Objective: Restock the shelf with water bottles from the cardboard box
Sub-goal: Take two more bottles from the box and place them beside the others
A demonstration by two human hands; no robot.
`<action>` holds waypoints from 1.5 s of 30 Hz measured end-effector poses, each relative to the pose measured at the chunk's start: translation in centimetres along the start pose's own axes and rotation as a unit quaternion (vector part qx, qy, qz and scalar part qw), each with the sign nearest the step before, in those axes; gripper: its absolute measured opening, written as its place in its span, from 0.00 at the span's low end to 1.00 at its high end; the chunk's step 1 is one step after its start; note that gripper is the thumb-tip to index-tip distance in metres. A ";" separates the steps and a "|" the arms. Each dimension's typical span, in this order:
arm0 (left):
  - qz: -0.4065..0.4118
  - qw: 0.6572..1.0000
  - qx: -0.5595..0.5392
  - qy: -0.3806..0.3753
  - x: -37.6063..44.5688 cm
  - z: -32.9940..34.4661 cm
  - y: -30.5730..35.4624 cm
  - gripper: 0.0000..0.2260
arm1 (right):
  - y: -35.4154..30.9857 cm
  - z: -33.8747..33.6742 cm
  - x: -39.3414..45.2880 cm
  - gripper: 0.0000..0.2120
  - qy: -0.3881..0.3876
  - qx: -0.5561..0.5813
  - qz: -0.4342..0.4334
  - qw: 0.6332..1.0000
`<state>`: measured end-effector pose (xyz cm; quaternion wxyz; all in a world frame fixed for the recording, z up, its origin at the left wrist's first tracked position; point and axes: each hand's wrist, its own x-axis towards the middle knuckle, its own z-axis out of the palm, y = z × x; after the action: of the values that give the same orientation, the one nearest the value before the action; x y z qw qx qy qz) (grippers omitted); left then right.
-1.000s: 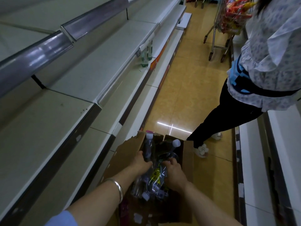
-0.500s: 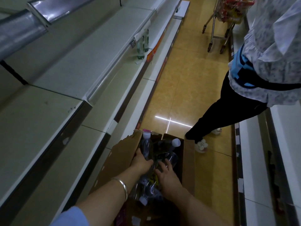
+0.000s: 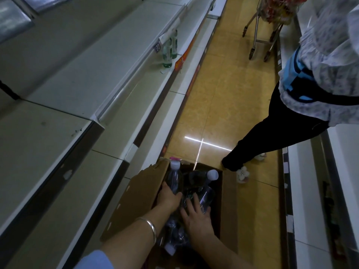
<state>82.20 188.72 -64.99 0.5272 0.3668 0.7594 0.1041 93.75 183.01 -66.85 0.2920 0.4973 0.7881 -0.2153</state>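
An open cardboard box (image 3: 136, 202) stands on the floor at the foot of the shelves, holding several clear water bottles with white caps. My left hand (image 3: 168, 197) grips an upright bottle (image 3: 174, 176) at the box's left side. My right hand (image 3: 196, 216) reaches into the box with fingers spread, touching a tilted bottle (image 3: 206, 191); more bottles lie below my wrists. The bare shelf (image 3: 73, 88) runs along the left.
Two green bottles (image 3: 170, 49) stand on a lower shelf further down the aisle. A person in black trousers (image 3: 258, 131) stands close on the right. A shopping trolley (image 3: 266, 26) is at the far end. Another shelf (image 3: 310, 191) lines the right side.
My right hand has opened and spread its fingers over the tilted bottle. My left hand keeps its grip on the upright bottle. The view has tilted slightly downward.
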 end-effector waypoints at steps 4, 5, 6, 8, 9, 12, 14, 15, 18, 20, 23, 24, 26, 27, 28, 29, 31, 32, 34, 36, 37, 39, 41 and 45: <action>-0.002 0.999 -0.037 0.000 0.1 0.7 -0.5 0.38 | 0.0 0.3 0.4 0.43 -0.007 -0.003 -0.002 1.000; -0.001 0.999 -0.046 0.000 0.2 0.8 -0.6 0.39 | 0.1 0.3 0.4 0.43 -0.008 -0.002 -0.005 1.000; 0.000 0.998 -0.055 0.002 0.2 0.8 -0.7 0.39 | 0.2 0.2 0.4 0.42 -0.008 0.000 -0.009 1.000; 0.007 0.997 -0.073 0.009 0.1 1.0 -0.9 0.38 | 0.6 0.0 0.1 0.42 -0.007 0.005 -0.016 1.000; 0.009 0.997 -0.080 0.012 0.0 0.9 -0.9 0.38 | 0.8 0.0 0.0 0.41 -0.003 0.006 -0.021 1.000; 0.020 0.996 -0.088 0.013 -0.4 0.7 -1.2 0.36 | 1.5 0.0 -0.3 0.40 0.008 0.021 -0.035 0.999; 0.034 0.995 -0.091 0.008 -0.9 0.5 -1.3 0.34 | 1.9 -0.1 -0.5 0.42 0.015 0.026 -0.043 0.999; 0.040 0.995 -0.091 0.005 -1.1 0.5 -1.5 0.33 | 2.0 -0.2 -0.5 0.43 0.018 0.026 -0.046 0.998; 0.058 0.994 -0.091 0.010 -2.1 0.3 -1.9 0.31 | 2.3 -0.5 -0.8 0.44 0.043 0.044 -0.049 0.997; 0.068 0.993 -0.094 0.019 -2.7 0.2 -2.2 0.32 | 2.5 -0.7 -1.3 0.44 0.071 0.076 -0.054 0.993; 0.084 0.992 -0.088 0.022 -3.4 0.1 -2.6 0.29 | 3.1 -1.1 -2.4 0.38 0.133 0.138 -0.052 0.980; 0.089 0.992 -0.088 0.024 -3.7 0.0 -2.7 0.28 | 3.4 -1.2 -2.8 0.36 0.158 0.163 -0.048 0.973; 0.093 0.990 -0.098 0.036 -4.3 -0.1 -2.7 0.31 | 3.8 -1.7 -3.5 0.33 0.199 0.232 -0.038 0.951; 0.097 0.989 -0.104 0.045 -4.5 -0.2 -2.7 0.33 | 3.9 -2.0 -3.8 0.32 0.217 0.271 -0.031 0.937; 0.098 0.988 -0.106 0.051 -4.9 -0.2 -2.7 0.36 | 4.1 -2.2 -4.0 0.31 0.230 0.312 -0.021 0.922; 0.100 0.987 -0.110 0.054 -5.3 -0.3 -2.7 0.38 | 4.3 -2.6 -4.3 0.30 0.236 0.351 -0.010 0.906; 0.097 0.985 -0.133 0.047 -5.9 -0.4 -2.7 0.40 | 4.5 -3.1 -4.6 0.26 0.250 0.405 0.001 0.879; 0.095 0.984 -0.144 0.043 -6.1 -0.4 -2.7 0.39 | 4.5 -3.3 -4.7 0.25 0.253 0.422 0.004 0.871; 0.098 0.983 -0.148 0.039 -6.5 -0.5 -2.6 0.36 | 4.5 -3.6 -5.0 0.27 0.245 0.446 0.013 0.860; 0.110 0.982 -0.149 0.035 -6.7 -0.7 -2.4 0.33 | 4.4 -3.8 -5.3 0.30 0.243 0.456 0.021 0.856; 0.117 0.981 -0.151 0.034 -6.7 -0.8 -2.3 0.32 | 4.3 -3.9 -5.5 0.31 0.245 0.460 0.025 0.853; 0.128 0.979 -0.159 0.027 -7.2 -1.1 -2.0 0.31 | 4.2 -4.0 -5.9 0.31 0.243 0.480 0.034 0.842; 0.134 0.977 -0.161 0.021 -7.7 -1.4 -1.7 0.30 | 4.2 -3.9 -6.2 0.30 0.244 0.504 0.046 0.827; 0.149 0.974 -0.172 0.001 -8.7 -2.4 -1.8 0.38 | 4.0 -4.1 -7.1 0.31 0.261 0.538 0.074 0.798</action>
<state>80.84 182.22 -58.67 0.5600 0.3795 0.6673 0.3116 98.78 182.53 -59.21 -0.2242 0.6688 0.5521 -0.4446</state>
